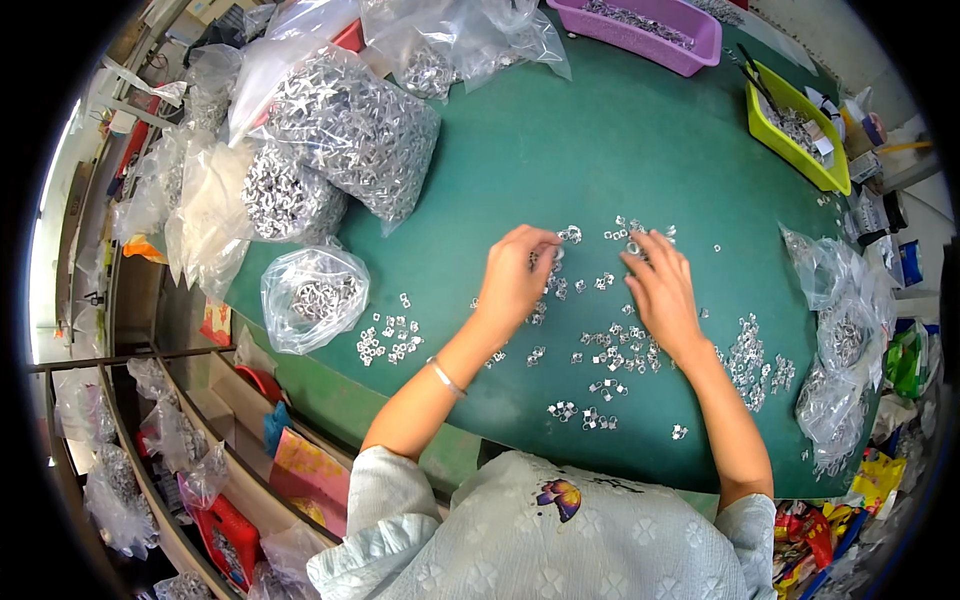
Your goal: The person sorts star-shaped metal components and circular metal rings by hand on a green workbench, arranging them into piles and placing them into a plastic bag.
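Small silver metal pieces, many of them ring-shaped or squarish, lie in loose clusters (620, 347) on the green tabletop. My left hand (515, 275) is over the table with its fingers curled together beside a line of these pieces; what is between the fingertips is too small to make out. To its right, my right hand (662, 290) has its fingers apart, the tips touching or just above another cluster (622, 228). A separate group of pieces (390, 340) lies left of my left forearm, and a denser pile (747, 362) is right of my right forearm.
Large clear bags of silver parts (345, 130) crowd the far left, with a smaller open bag (315, 298) nearer. A purple tray (640, 38) and a yellow-green basket (795, 150) hold more parts. Plastic bags (840, 340) line the right edge. Divided shelving (225, 470) stands lower left.
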A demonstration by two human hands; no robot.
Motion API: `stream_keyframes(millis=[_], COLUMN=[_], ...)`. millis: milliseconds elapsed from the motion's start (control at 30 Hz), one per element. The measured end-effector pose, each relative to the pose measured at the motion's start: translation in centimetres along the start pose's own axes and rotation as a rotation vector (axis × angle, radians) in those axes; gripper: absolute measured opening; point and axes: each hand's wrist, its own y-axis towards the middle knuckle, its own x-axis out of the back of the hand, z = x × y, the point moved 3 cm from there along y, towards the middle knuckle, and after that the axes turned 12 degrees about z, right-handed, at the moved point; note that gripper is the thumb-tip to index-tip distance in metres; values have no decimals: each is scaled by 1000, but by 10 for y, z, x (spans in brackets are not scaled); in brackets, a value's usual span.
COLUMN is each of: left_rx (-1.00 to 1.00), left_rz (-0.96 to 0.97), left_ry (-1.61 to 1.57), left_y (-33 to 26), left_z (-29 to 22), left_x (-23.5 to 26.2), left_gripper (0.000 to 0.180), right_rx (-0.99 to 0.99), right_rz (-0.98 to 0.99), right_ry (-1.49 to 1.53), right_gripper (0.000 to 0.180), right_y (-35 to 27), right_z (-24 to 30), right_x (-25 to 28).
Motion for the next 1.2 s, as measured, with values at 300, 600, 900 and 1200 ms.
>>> stream_keyframes(millis=[300,600,900,1200], left_rx=[-137,-109,7,-206], left_rz=[98,38,263,390], left_ry=[439,192,-137,53], left_y=[5,7,-60,-118], left_z=[24,32,-13,-29], left_x=[-2,11,-8,-60], left_gripper=[16,15,19,24], right_rx=[157,89,281,-137], right_rz=[42,104,205,-57], right_ry=[271,-50,86,403], right_gripper=[35,34,44,16], right_y=[28,2,9,-2], right_z=[33,11,43,-10], right_x=[5,-1,-12,10])
